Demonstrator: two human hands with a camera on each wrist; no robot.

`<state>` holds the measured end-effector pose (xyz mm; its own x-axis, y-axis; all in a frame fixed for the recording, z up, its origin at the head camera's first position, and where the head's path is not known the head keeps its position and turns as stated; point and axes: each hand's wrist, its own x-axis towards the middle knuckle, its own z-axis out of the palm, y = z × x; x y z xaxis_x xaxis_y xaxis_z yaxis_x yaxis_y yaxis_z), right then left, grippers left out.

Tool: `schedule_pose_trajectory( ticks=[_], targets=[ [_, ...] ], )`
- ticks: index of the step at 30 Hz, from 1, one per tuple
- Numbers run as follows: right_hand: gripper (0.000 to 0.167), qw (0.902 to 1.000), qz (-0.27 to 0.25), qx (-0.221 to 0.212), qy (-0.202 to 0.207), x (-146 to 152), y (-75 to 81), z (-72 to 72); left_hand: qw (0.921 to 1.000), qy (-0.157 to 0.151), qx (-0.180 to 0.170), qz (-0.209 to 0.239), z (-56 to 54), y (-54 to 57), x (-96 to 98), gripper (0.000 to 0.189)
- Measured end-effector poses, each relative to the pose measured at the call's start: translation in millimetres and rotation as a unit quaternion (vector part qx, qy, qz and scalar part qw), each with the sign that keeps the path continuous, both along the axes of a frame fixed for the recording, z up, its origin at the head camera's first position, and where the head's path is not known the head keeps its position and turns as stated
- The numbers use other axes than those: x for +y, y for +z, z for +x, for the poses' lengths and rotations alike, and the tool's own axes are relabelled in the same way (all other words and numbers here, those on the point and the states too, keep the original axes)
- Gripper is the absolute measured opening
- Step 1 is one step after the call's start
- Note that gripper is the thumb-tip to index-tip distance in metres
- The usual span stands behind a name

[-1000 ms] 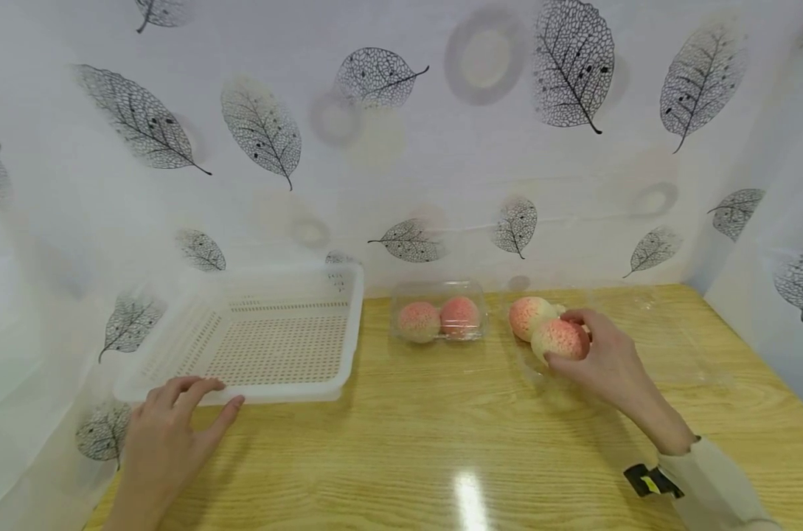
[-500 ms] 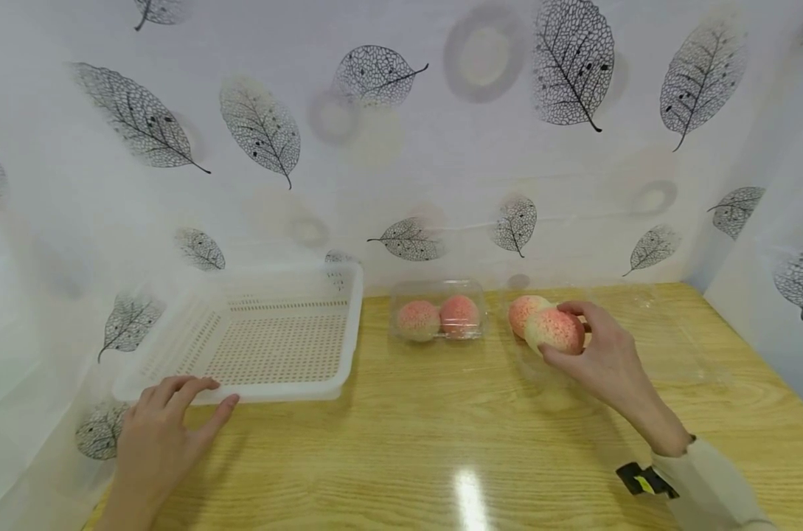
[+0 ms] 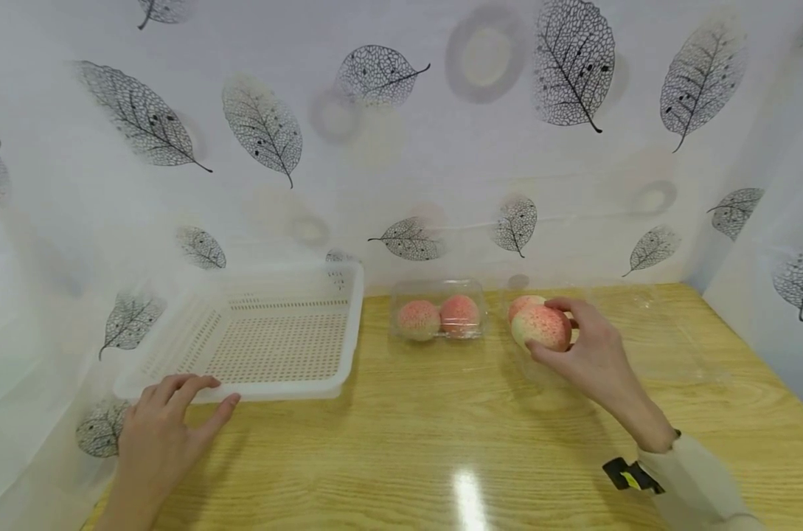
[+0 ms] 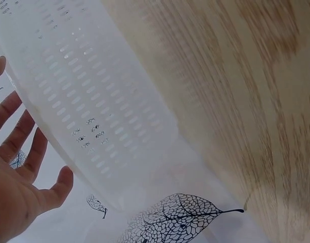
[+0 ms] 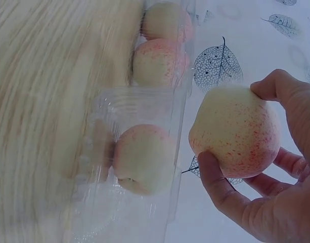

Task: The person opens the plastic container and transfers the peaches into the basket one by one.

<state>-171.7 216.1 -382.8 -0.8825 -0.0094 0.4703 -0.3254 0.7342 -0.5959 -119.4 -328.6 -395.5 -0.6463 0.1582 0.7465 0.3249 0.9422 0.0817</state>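
Observation:
My right hand point(image 3: 593, 361) grips a pink-and-cream peach point(image 3: 540, 328) between thumb and fingers, raised over the open clear plastic box on the right. Another peach point(image 5: 144, 159) lies in that clear box point(image 5: 94, 207), partly hidden behind the held one in the head view. At the left, my left hand point(image 3: 158, 435) touches the near rim of a white perforated basket point(image 3: 275, 391) with loosely bent fingers. In the left wrist view its fingers point(image 4: 31, 152) are spread along the rim.
A second clear box point(image 3: 464, 287), with two peaches point(image 3: 459, 317) inside, stands between the basket and the right-hand box. All rest on a wood-grain table point(image 3: 388, 450). A white leaf-printed sheet point(image 3: 441, 169) hangs behind and at the sides.
My right hand has carried the peach a little left and up, so it covers more of the peach behind. The left hand shifted slightly left and otherwise stays at the basket rim.

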Motion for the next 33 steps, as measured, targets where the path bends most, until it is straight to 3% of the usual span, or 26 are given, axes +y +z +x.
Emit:
schedule_pose_trajectory(
  ticks=[15, 24, 33],
  targets=[
    [0.062, 0.9995, 0.007, -0.024, 0.022, -16, 4.8, -2.1, 1.0, -0.001, -0.008, 0.004, 0.7, -0.2, -1.5, 0.069],
    [0.061, 0.9994, 0.011, -0.001, 0.033, -22, 2.9, -5.6, 0.9997, 0.0, -0.018, 0.014, 1.0, -0.3, -0.7, 0.047],
    [0.06, 0.9991, 0.022, 0.002, 0.036, -28, 1.6, -7.1, 0.9998, 0.001, -0.018, 0.012, 1.1, -1.8, -1.7, 0.051]
  ],
)
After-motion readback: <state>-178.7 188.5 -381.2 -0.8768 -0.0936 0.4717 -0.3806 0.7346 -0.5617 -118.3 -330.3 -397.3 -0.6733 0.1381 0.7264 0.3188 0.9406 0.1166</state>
